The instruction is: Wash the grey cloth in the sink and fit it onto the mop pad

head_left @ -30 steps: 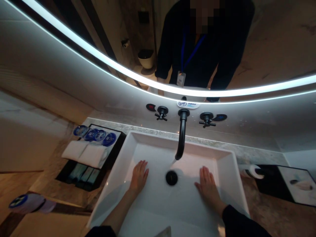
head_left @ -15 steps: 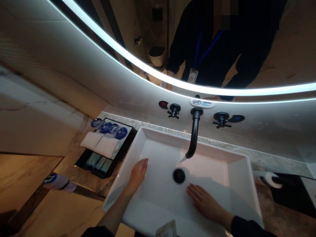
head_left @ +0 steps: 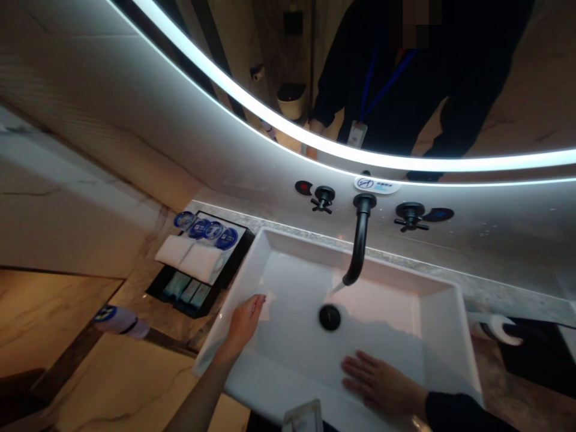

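A white rectangular washbasin lies before me. My left hand is over its left side, turned edge-on, fingers extended and partly hidden, with nothing seen in it. Above the basin's lower right part, my right hand is open, palm down and slightly blurred, its fingers spread and empty. Whether either hand touches the basin floor I cannot tell. Between and beyond the hands sits a round black drain stopper. The black wall faucet reaches over the basin, a faint pale streak below its spout.
Two black cross handles flank the faucet. On the left counter stands a black tray with white towels and blue-lidded items. A dark box is at right. A lit mirror rim curves above.
My left hand has drawn back slightly toward me and left. The right hand has moved a little nearer me, its fingers more spread. The view has shifted slightly.
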Tool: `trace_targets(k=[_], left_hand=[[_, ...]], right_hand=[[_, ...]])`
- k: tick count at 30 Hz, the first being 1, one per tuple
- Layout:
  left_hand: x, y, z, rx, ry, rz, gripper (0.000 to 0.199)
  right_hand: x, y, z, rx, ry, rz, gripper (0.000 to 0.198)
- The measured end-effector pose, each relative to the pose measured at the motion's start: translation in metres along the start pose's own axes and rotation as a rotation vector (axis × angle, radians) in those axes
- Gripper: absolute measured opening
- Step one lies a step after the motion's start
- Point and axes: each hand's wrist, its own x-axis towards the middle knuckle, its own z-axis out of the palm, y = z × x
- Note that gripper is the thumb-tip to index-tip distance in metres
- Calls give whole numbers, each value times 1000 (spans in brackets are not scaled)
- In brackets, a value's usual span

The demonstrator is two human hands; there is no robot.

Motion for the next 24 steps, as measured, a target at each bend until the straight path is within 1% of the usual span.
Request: trace_targets(k=[2,3,5,7,10,11,12,14,16,17,18,21,22,23,24], left_hand=[[-3,0,-2,-7,7,-16,45],[-5,0,-3,-8,10,-20,45],[-7,1,-5,-1,12,-21,44],[-10,2,-7,16,8,-11,44],[-13,1,-11,36,12,7,44],[-14,0,-11,36,13,7,44],[-14,-1,-10,34,12,4,44],[-15,-2,-6,35,-8,-9,44],[-15,-1,-1,55,-55,-3,44],[-15,0,2,75,-82,11,45],[-15,1,5,96,-107,34,45],[-16,5,13,142,-156,90,46],[-17,6,16,152,-168,90,46],[-18,7,19,163,-181,81,47],[-18,8,23,179,-197,73,47]], right_hand=[[33,-1,0,90,-29,-28,54],[51,0,0,125,-21,-32,53],[84,5,1,166,23,-22,57],[103,9,6,173,52,-5,63],[103,5,16,137,97,138,71],[99,2,18,132,102,154,70],[96,-2,20,132,103,139,66],[92,-5,20,143,91,38,57],[91,-1,16,139,87,-49,53],[89,2,15,123,91,-53,54],[87,5,14,98,100,-28,58],[77,7,16,-8,144,142,65],[77,4,16,-31,152,166,64],[80,-1,17,-37,151,142,62],[86,-6,17,-29,141,81,60]])
